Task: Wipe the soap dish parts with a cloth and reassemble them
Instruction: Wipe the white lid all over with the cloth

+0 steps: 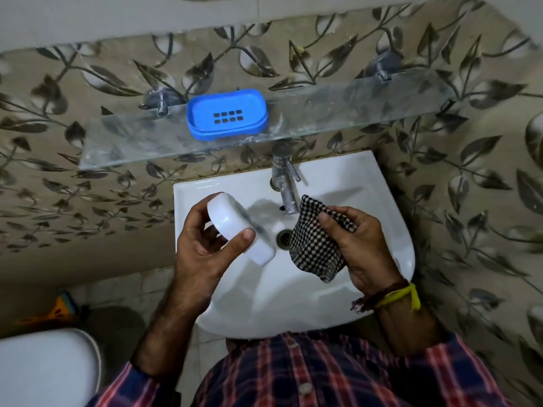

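Observation:
My left hand (202, 245) grips a white oval soap dish part (235, 223) over the left side of the white sink (367, 183), tilted with its hollow side facing right. My right hand (358, 245) holds a black-and-white checked cloth (311, 245) over the drain, a short gap away from the white part. A blue soap dish tray (226, 113) with drain slots lies on the glass shelf (367, 104) above the sink, apart from both hands.
A chrome tap (283, 180) stands at the back of the sink, just above the cloth. The drain (283, 238) sits between my hands. A white toilet lid (44, 368) is at lower left, with an orange object (58, 311) on the floor behind it.

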A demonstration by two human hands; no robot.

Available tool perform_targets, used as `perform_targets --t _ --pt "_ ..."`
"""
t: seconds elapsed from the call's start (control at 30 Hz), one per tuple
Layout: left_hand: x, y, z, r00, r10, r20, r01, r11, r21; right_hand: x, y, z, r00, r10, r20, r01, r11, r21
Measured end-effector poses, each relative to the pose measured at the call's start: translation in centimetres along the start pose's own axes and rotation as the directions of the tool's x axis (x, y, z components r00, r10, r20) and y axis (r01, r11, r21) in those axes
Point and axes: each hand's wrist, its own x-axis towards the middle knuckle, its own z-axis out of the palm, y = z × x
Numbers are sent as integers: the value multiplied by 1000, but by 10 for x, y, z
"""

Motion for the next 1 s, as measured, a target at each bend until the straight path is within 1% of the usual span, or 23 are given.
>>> perform_targets --t 0.1,0.17,0.3,0.4,0.53,0.63,0.67,0.73,0.77,0.87,0.93,0.97,1.0 --pt "2 -1 3 1000 6 -13 -6 1000 -8 5 -2 1 999 10 31 -11 1000 18" --pt "2 -2 6 1000 15 -18 -15 1000 -9 8 -4 5 998 -9 60 8 1000 12" --pt "1 -3 6 999 34 -30 -33 999 13 15 -9 18 989 -113 93 119 990 -70" --pt "-4 -1 -3 998 34 -54 -32 999 40 20 -7 36 980 -158 119 174 975 -138" --pt "-10 4 -26 994 17 -104 -11 998 57 25 6 68 984 -141 106 162 958 -235" --pt "-12 6 -49 989 22 -148 -11 997 72 35 18 102 993 -93 74 111 946 -305" --pt "-13 6 -56 987 25 -161 -12 997 75 39 21 115 996 -58 70 76 958 -277" --pt "-14 8 -69 983 32 -183 -17 996 84 47 28 143 998 27 60 -17 989 -150" --pt "-14 9 -74 981 36 -193 -18 996 91 52 31 158 997 47 59 -40 994 -104" --pt "-17 12 -92 971 53 -233 -25 992 120 68 35 201 996 67 50 -68 997 22" --pt "-19 13 -103 965 60 -255 -27 991 131 83 44 220 997 83 10 -83 991 102" --pt "-20 13 -108 963 62 -262 -27 991 133 91 52 225 997 77 -23 -75 994 78" --pt "-21 14 -112 962 63 -267 -28 991 134 97 61 226 997 69 -43 -70 997 -28"
